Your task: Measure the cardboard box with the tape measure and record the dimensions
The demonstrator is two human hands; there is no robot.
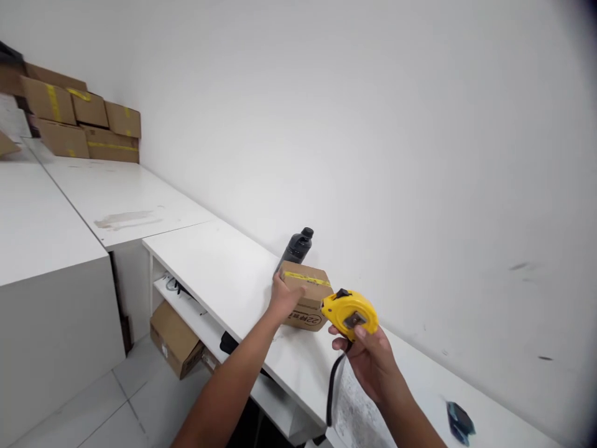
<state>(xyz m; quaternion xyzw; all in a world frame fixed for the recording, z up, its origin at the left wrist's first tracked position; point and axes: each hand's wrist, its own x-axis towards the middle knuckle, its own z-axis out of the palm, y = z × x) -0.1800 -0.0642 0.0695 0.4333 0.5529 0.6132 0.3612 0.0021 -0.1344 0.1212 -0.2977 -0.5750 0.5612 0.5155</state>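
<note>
From the head view, my left fingers (293, 293) grip the carton (314, 297) on the tabletop (219, 264), near the bottle (297, 245); my right fingers (368, 338) clasp the tape measure (351, 307). I should brace the carton gently, strap (331, 386) hanging clear.

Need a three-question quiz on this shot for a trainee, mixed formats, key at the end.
1. Which hand holds the yellow tape measure?
2. What colour is the tape strip on top of the cardboard box that the left hand is touching? A) red B) blue C) yellow
3. True or false: the dark bottle is on the near side of that box, away from the wall.

Key:
1. The right hand.
2. C.
3. False; the bottle is behind the box, toward the wall.
</note>
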